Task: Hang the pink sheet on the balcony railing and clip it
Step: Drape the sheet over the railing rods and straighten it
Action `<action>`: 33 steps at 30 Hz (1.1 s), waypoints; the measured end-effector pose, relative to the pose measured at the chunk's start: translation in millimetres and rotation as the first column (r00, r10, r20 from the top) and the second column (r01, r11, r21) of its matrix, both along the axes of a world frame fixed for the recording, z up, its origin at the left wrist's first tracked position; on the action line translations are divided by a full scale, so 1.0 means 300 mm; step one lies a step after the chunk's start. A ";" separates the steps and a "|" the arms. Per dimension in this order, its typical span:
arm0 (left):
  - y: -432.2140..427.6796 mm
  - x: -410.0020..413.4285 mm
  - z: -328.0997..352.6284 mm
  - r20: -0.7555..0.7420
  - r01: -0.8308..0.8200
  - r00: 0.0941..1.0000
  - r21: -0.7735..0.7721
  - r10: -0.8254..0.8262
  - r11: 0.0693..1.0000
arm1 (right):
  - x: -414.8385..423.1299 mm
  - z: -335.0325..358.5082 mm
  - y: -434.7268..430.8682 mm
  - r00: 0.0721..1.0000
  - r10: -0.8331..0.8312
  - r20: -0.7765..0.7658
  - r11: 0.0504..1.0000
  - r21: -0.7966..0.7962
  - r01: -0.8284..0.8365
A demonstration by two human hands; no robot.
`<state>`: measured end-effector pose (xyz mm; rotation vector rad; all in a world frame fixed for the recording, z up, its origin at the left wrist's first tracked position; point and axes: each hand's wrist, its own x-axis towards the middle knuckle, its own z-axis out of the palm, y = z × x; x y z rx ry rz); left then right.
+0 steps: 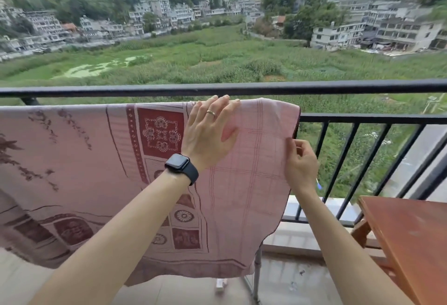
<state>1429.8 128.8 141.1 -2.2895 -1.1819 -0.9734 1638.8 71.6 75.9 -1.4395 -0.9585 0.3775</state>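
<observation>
While the left hand [208,135] lies flat on the cloth with its fingers straight, pressing just below the fold, the right hand [301,164] pinches the near right edge between thumb and curled fingers. And the pink sheet [96,159] is up! It hangs over the balcony railing [338,159], folded at about the level of the lower rail [375,119], with the top rail [145,90] bare above it. Whether the fold sits on that lower rail itself I cannot tell.

Now the key relation: the sheet's long axis runs left to right along the rail. Its right end stops right at the right hand, and its left end runs out of view. So the right hand is nearer the free corner, which sits just above its pinch, and my guess is that's where a clip goes first.

The count: one sheet, two hands, two horizontal rails, one watch [180,162] and one ring [211,112] on the left side, and one wooden worktop [411,244] off to the right. Clips in plain sight: none. One blue speck [319,185] shows below the right wrist, too small to call.
</observation>
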 end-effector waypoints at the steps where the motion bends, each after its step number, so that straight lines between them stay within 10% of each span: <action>1: -0.003 -0.010 -0.004 -0.026 -0.005 1.000 -0.005 0.004 1.000 | -0.013 -0.020 0.008 0.999 -0.033 -0.004 0.999 -0.014 0.033; 7: -0.076 -0.087 -0.097 -0.025 -0.085 0.996 -0.085 0.083 0.993 | -0.153 -0.088 -0.073 0.961 -0.230 0.152 0.949 0.252 0.187; 12: -0.175 -0.325 -0.310 0.026 -0.277 0.948 -0.418 0.316 0.865 | -0.416 -0.269 -0.140 0.740 0.306 0.599 0.926 -0.006 -0.379; 18: -0.360 -0.781 -0.530 -0.125 -0.465 0.815 -0.724 0.566 0.509 | -0.802 -0.300 -0.111 0.467 0.610 0.640 0.747 -0.269 -0.608; 33: -0.653 -2.176 -0.351 -0.034 -0.663 0.469 -0.674 0.883 0.326 | -2.203 -0.110 -0.053 0.142 0.639 0.756 0.449 -0.217 -0.867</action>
